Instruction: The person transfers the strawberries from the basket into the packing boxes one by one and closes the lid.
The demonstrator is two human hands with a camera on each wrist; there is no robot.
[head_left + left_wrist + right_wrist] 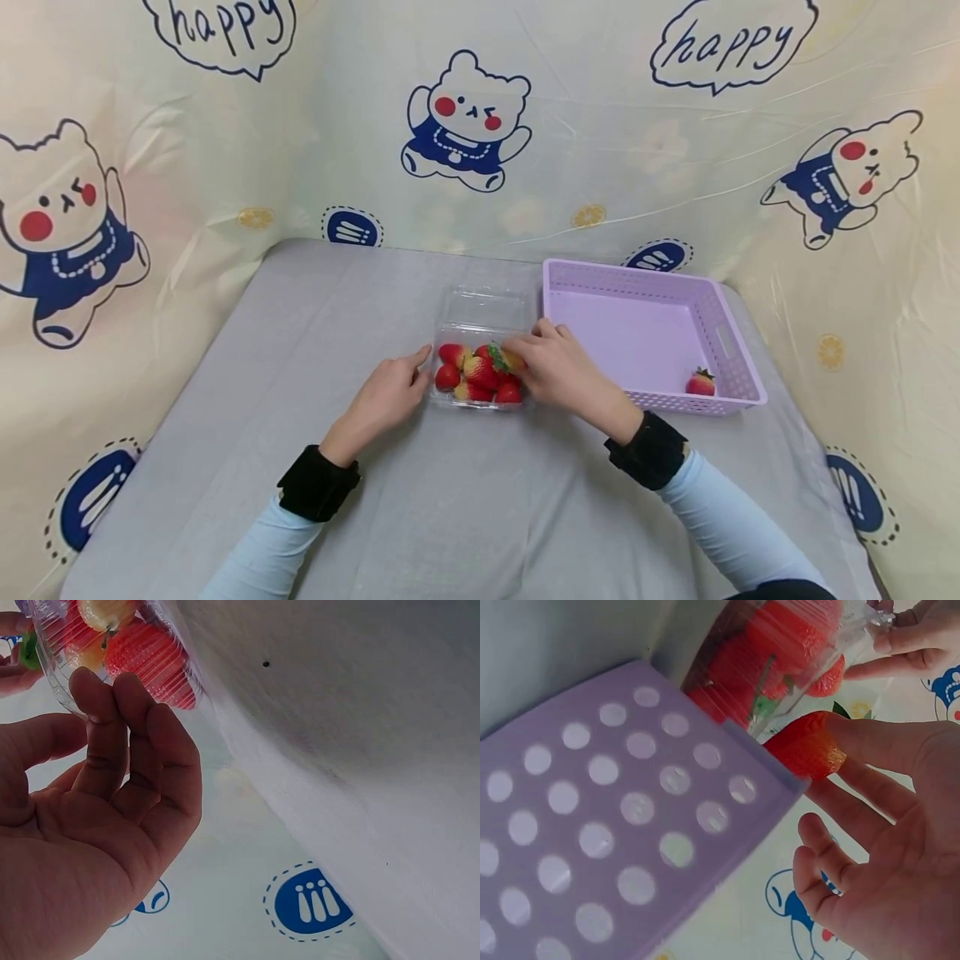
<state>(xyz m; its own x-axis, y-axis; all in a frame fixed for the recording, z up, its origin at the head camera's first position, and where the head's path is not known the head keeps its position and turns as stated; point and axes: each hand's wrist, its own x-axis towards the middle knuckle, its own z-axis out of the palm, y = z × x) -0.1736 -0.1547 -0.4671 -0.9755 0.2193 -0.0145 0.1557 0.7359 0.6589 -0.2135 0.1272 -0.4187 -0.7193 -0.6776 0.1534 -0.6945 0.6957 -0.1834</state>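
Observation:
A clear plastic clamshell box [480,310], lid tipped back, holds several red and yellowish strawberries [482,372]. My left hand [387,392] is at the box's left side, its fingertips right at the wall, thumb and index finger extended. Over the box's right side, my right hand [566,371] pinches a strawberry [808,746] between thumb and fingers. That fruit shows red in the right wrist view, close beside the purple basket's outer wall; the right hand partly covers it in the head view.
The purple basket [630,321] with perforated sides stands right of the box. One strawberry [701,382] lies in its near right corner. Grey cloth [450,500] covers the table, and a printed curtain [585,150] hangs behind it.

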